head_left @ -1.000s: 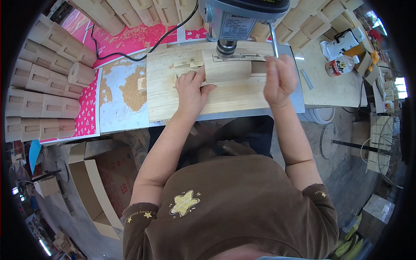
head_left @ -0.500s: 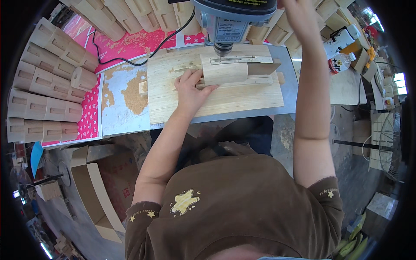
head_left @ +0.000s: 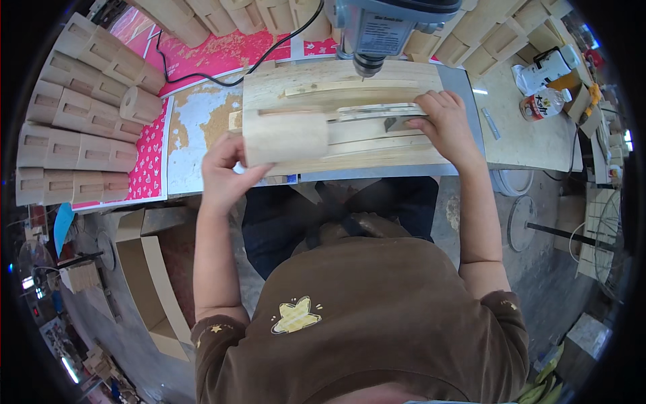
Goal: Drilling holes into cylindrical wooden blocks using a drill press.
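My left hand (head_left: pixel 225 172) is closed round the left end of a pale wooden cylinder (head_left: pixel 286 138), which is held in front of the drill press. At the other side my right hand (head_left: pixel 447 128) pinches the end of a thin slotted strip (head_left: pixel 377 111) that runs out from the cylinder's right end. Whether the strip is fixed to the cylinder cannot be told. Beneath both lies a wooden board (head_left: pixel 417 151) with long raised rails. Above the board hangs the drill press's head (head_left: pixel 387 30), its metal chuck (head_left: pixel 368 65) pointing down with a small bit.
Slotted wooden cylinders (head_left: pixel 87 145) stand stacked at the left, with more along the back. A black cable (head_left: pixel 262 62) crosses the pink sheet. To the right are a bottle (head_left: pixel 544 104), a white spray can (head_left: pixel 538 74) and a marker (head_left: pixel 491 124). A cardboard box (head_left: pixel 158 289) sits on the floor.
My right hand has come down from beside the drill head to the strip's end. The cylinder has shifted left and nearer to me, away from under the chuck, with my left hand on its end.
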Available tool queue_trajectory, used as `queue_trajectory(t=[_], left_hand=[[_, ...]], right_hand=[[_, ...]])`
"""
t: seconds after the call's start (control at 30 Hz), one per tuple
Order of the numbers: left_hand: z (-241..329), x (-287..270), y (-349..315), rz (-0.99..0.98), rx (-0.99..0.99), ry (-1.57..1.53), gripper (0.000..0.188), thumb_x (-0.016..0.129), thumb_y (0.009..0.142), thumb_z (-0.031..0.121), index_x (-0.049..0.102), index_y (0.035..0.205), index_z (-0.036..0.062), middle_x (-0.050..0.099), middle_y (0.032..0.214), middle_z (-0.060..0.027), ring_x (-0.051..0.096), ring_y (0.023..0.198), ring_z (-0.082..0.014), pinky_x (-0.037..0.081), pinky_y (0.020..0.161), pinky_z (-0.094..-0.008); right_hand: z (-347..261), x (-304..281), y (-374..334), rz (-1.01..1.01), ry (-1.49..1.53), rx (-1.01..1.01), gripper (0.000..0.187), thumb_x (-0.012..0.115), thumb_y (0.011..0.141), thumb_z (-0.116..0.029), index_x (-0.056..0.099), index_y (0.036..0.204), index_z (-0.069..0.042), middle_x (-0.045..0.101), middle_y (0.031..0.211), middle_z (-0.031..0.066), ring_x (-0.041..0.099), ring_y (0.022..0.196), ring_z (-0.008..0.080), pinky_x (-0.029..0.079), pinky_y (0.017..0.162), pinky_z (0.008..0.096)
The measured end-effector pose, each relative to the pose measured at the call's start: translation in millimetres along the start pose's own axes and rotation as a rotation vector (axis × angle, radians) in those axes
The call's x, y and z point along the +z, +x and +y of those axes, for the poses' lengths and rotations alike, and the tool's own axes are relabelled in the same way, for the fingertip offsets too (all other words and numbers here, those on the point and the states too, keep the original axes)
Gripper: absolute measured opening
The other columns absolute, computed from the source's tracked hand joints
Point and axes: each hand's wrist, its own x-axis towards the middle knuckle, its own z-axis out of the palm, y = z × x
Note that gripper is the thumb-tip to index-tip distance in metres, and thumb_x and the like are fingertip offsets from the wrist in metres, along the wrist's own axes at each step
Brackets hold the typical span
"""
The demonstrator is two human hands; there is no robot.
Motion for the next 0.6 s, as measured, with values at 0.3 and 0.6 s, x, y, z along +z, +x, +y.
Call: queue_trajectory(t=[0.3,0.6], left_hand=[[30.4,19.1,12.0,0.107,-0.762,-0.41,0.035,0.071,0.077,0.031,0.059,0.07,-0.0008,0.052,0.052,-0.0012,0.038,0.037,-0.0046,0.027,0.035,-0.0201],[32.9,91.4,31.7,-0.052,-0.609,-0.395,0.042,0.079,0.071,0.032,0.06,0.081,-0.0029,0.054,0.064,-0.0009,0.048,0.054,-0.0057,0.04,0.048,-0.0185]], right_hand=[[-10.1,-1.8,-11.7,0.037,0.011,-0.003,0.025,0.068,0.072,-0.019,0.058,0.093,-0.008,0.058,0.088,0.005,0.053,0.091,0.025,0.033,0.094,0.043],[-16.8,6.6,-6.7,0.089,-0.027,-0.008,0.029,0.07,0.069,-0.017,0.059,0.095,-0.009,0.059,0.089,0.0047,0.054,0.09,0.0263,0.036,0.093,0.0443]])
